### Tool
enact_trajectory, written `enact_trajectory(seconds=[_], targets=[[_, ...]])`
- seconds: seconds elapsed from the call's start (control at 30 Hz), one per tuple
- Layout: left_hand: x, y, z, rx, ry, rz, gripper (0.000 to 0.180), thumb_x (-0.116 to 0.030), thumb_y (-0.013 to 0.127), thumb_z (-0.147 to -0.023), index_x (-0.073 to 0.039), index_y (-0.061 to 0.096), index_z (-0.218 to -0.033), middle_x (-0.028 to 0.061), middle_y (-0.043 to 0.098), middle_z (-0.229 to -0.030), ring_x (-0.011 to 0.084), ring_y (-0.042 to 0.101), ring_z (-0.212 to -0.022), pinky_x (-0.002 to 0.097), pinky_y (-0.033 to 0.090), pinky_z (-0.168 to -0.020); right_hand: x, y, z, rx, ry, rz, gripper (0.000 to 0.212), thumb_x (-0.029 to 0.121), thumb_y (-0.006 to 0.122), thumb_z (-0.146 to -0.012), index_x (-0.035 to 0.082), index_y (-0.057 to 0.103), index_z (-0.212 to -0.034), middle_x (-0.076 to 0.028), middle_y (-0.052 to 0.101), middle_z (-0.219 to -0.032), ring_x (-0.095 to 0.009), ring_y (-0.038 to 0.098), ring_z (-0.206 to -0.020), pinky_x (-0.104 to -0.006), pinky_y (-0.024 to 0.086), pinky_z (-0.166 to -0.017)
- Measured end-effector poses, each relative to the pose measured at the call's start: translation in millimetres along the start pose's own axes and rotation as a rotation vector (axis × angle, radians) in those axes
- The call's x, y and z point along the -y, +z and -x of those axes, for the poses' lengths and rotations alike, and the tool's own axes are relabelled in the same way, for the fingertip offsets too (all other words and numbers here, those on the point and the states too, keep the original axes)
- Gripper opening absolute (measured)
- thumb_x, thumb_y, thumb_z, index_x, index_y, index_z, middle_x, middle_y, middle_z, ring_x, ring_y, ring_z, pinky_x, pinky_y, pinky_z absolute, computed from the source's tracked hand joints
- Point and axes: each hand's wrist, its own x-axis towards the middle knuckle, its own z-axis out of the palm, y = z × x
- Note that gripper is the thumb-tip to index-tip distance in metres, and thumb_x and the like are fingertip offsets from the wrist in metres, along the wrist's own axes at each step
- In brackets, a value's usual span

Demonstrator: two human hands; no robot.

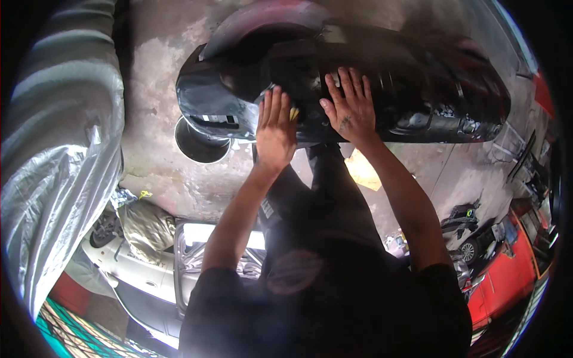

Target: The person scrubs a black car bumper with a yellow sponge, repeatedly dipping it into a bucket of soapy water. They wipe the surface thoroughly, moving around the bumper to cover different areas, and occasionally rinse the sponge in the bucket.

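Note:
A long black car bumper (412, 89) with scuffed, pale patches lies crosswise before me, raised above the floor. My left hand (276, 128) lies on its near side, left of the middle, fingers straight and close together. Under those fingers shows a small pad with a yellow edge (293, 114); most of it is hidden by the hand. To the right, my right hand (352, 110) rests flat on the bumper with its fingers spread and holds nothing. White-grey, worn-looking surface shows at the bumper's left end.
A round bucket (203, 142) stands on the floor below the bumper's left end. Silver sheeting (65, 137) covers something large at the left. A white car (143, 280) and a red vehicle (507, 274) are behind me. A yellowish sheet (363, 170) lies by my legs.

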Motion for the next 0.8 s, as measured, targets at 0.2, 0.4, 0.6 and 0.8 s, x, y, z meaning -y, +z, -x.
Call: enact_trajectory(seconds=[0.2, 0.4, 0.6, 0.8], targets=[[-7.9, 39.9, -104.0, 0.132, 0.126, 0.034, 0.043, -0.017, 0.060, -0.099, 0.006, 0.060, -0.136, 0.0238, 0.059, -0.146, 0.0429, 0.052, -0.139, 0.0498, 0.039, -0.119, -2.0, 1.0, 2.0, 0.001, -0.005, -0.040, 0.045, 0.034, 0.063, -0.101, 0.009, 0.064, -0.139, -0.020, 0.055, -0.147, -0.041, 0.050, -0.140, -0.0604, 0.035, -0.117], [16.2, -5.1, 24.0, -0.072, -0.030, 0.072, 0.054, -0.010, 0.065, -0.097, 0.009, 0.051, -0.145, 0.0267, 0.050, -0.155, 0.0436, 0.044, -0.148, 0.0506, 0.030, -0.125, -0.9, 3.8, 0.9, -0.058, 0.016, -0.080, 0.046, 0.030, 0.070, -0.096, 0.007, 0.065, -0.136, -0.021, 0.057, -0.144, -0.040, 0.052, -0.139, -0.0599, 0.035, -0.119], [-56.1, 46.3, -45.2, 0.072, 0.120, -0.091, 0.051, -0.023, 0.057, -0.102, 0.010, 0.055, -0.141, 0.0263, 0.052, -0.153, 0.0423, 0.043, -0.149, 0.0560, 0.029, -0.125, -34.1, -4.3, 24.1, -0.026, 0.005, -0.256, 0.042, 0.023, 0.063, -0.100, 0.007, 0.063, -0.140, -0.019, 0.052, -0.151, -0.043, 0.045, -0.145, -0.0632, 0.031, -0.119], [-123.8, 129.1, -154.0, 0.357, 0.162, -0.019, 0.041, -0.025, 0.050, -0.104, 0.003, 0.063, -0.130, 0.0252, 0.059, -0.145, 0.0397, 0.053, -0.139, 0.0521, 0.038, -0.120, -132.0, -63.8, 106.2, -0.044, 0.417, 0.112, 0.056, 0.028, 0.060, -0.103, 0.015, 0.048, -0.156, -0.021, 0.035, -0.164, -0.048, 0.027, -0.154, -0.0700, 0.020, -0.121]])
